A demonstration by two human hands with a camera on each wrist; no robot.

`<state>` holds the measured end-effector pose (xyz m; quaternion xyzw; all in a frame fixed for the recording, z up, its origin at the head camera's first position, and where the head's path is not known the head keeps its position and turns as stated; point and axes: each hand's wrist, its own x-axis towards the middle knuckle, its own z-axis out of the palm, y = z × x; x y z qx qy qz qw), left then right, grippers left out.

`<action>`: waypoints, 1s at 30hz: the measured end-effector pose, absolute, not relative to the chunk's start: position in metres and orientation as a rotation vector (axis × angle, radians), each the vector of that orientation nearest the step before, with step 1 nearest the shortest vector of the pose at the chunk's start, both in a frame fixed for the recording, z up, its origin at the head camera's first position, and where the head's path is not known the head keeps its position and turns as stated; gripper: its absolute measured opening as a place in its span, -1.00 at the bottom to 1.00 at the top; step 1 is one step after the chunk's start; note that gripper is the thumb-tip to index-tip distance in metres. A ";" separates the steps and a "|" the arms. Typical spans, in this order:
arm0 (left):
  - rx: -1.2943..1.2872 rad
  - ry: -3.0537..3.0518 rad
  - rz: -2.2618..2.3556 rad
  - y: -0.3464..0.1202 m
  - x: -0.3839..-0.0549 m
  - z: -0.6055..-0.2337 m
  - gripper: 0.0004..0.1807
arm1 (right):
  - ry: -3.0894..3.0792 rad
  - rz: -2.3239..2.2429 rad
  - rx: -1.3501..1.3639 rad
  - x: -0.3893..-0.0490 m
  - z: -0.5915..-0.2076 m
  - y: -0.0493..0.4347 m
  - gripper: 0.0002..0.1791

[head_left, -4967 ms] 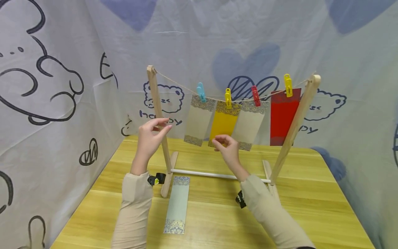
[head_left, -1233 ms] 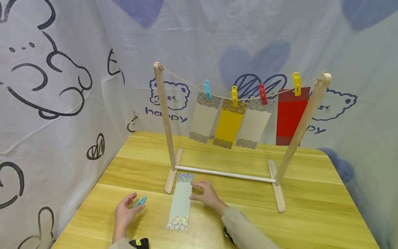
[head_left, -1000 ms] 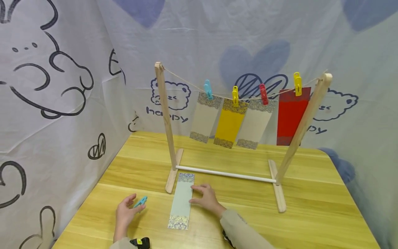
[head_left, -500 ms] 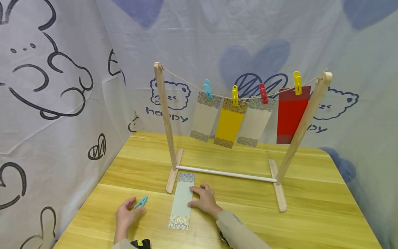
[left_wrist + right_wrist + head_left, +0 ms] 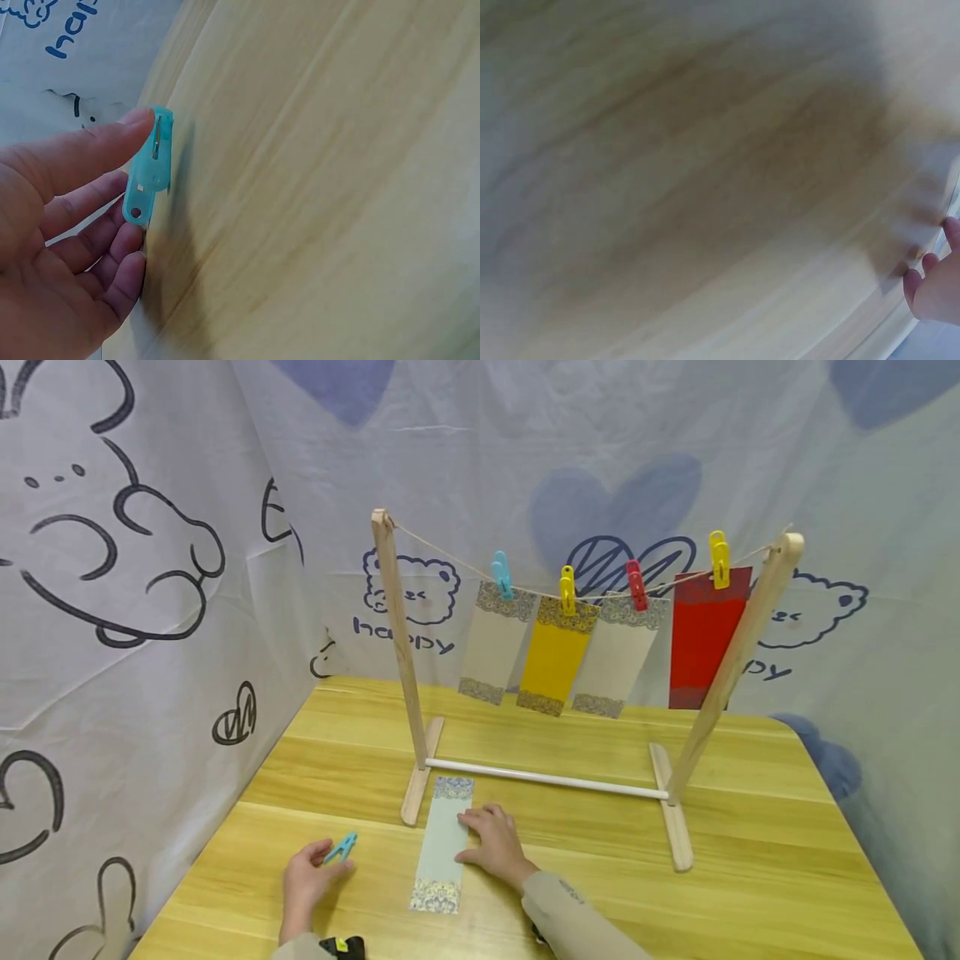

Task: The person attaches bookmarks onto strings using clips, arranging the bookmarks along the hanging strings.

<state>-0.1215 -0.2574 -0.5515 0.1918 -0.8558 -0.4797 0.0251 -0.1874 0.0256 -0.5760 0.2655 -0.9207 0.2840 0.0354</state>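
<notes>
My left hand (image 5: 307, 881) holds a light-blue plastic clothespin (image 5: 150, 161) between thumb and fingers, a little above the table; its metal spring shows in the left wrist view. My right hand (image 5: 497, 845) rests at the right edge of a pale green card (image 5: 441, 842) with patterned bands at both ends, which lies flat. Thumb and forefinger are apart, touching that edge. In the right wrist view only part of the right hand (image 5: 937, 281) shows at the right border, and the card is mostly out of sight.
Behind stands a wooden rack (image 5: 401, 647) with a white bar (image 5: 543, 778) and a string. Clothespins hold a white card (image 5: 491, 647), a yellow card (image 5: 553, 660), another white card (image 5: 617, 664) and a red card (image 5: 701, 647). A printed cloth (image 5: 465, 468) backs the wooden table (image 5: 720, 893).
Five seconds ago both hands were raised near the rack; they have come down, and a blue clothespin is now in the left. Over the last second the pale green card has shifted slightly right.
</notes>
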 end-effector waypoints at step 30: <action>0.602 -2.708 -1.323 -0.256 -0.125 -0.554 -0.62 | -2.856 0.844 0.876 -0.179 -0.574 0.060 -0.21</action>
